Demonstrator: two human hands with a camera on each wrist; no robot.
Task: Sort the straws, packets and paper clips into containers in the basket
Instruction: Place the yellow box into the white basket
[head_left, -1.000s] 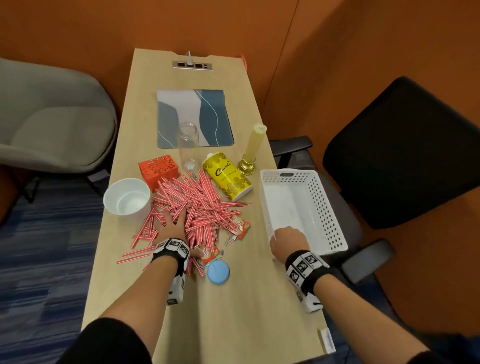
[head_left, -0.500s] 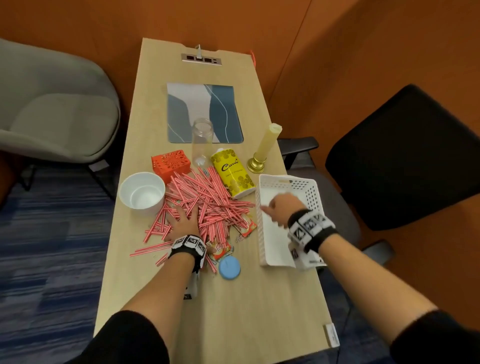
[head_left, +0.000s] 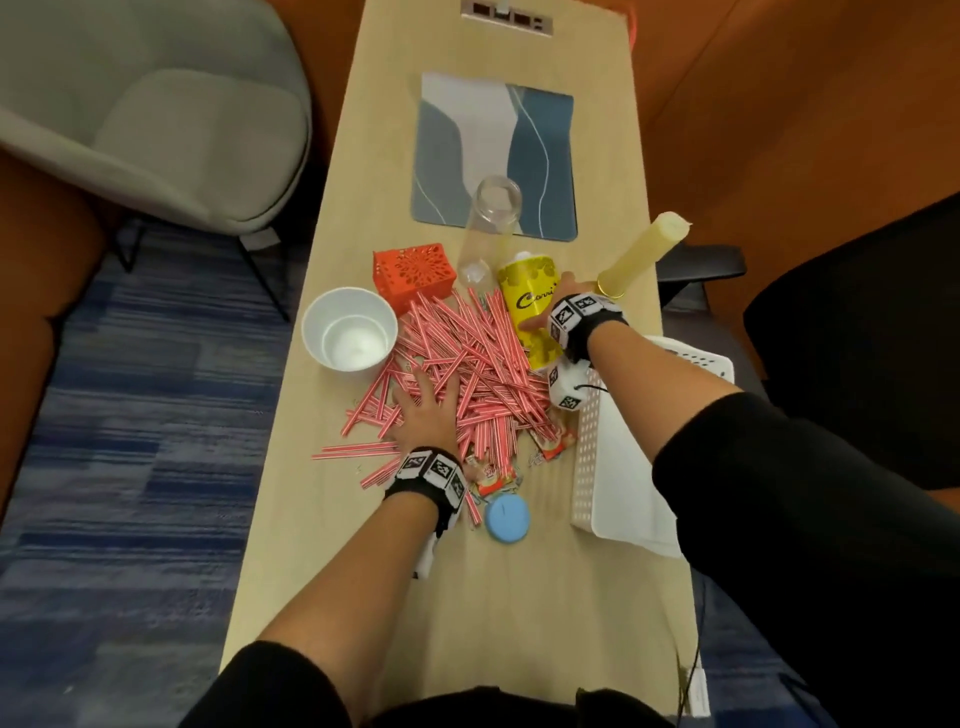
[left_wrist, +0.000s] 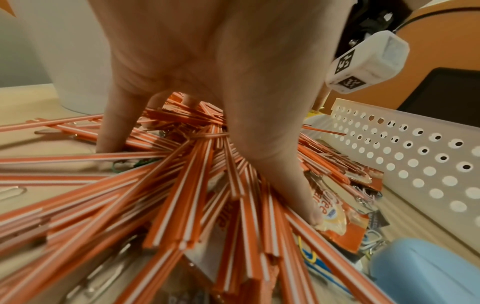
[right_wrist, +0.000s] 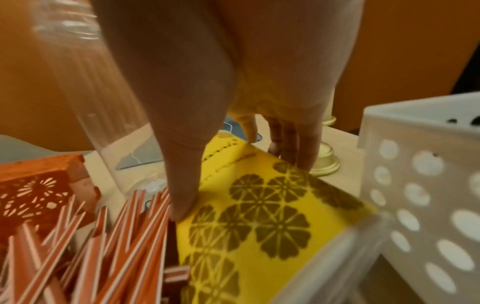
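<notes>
A heap of red-and-white striped straws (head_left: 467, 364) lies mid-table, with orange packets (head_left: 493, 475) and paper clips (left_wrist: 15, 191) under and beside it. My left hand (head_left: 423, 405) rests flat on the heap with its fingers spread, and its thumb (left_wrist: 306, 205) touches a packet (left_wrist: 335, 216). My right hand (head_left: 553, 306) grips a yellow patterned cup (head_left: 524, 301) that lies on its side, with the thumb (right_wrist: 182, 201) on one side and the fingers (right_wrist: 291, 148) on the other. The white perforated basket (head_left: 587, 457) stands at the right edge with nothing visible in it.
A white cup (head_left: 348, 335), an orange lattice box (head_left: 413, 270) and a clear jar (head_left: 491, 228) stand behind the heap. A candle in a brass holder (head_left: 644, 249) is just right of my right hand. A blue lid (head_left: 506, 519) lies near my left wrist.
My right hand left the basket's near corner, crossed over the basket and now holds the yellow cup. My left hand stayed on the straws. The view has tilted down and come closer.
</notes>
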